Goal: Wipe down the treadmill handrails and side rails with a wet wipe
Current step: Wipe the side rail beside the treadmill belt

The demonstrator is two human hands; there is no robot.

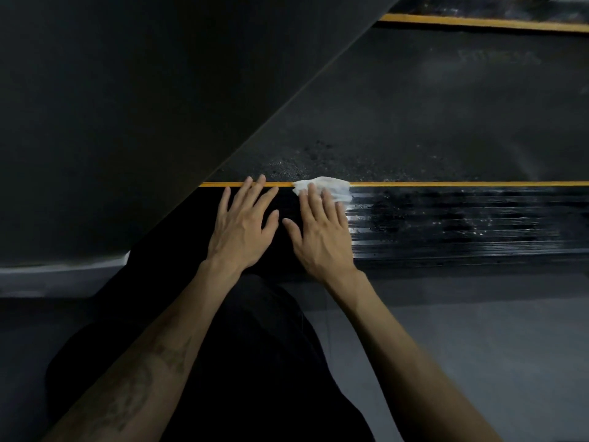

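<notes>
Left hand point(242, 231) on side rail point(446, 224), right hand point(322, 232) half-hiding wipe point(333, 186)

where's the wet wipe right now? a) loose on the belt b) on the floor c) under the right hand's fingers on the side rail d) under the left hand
c: the wet wipe is pressed under the straight fingers of the right hand on the side rail, at its orange stripe; the left hand lies flat beside it, bare.

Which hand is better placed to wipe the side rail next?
Right. The right hand presses the crumpled white wet wipe; the left hand lies bare on the ribbed black side rail.
</notes>
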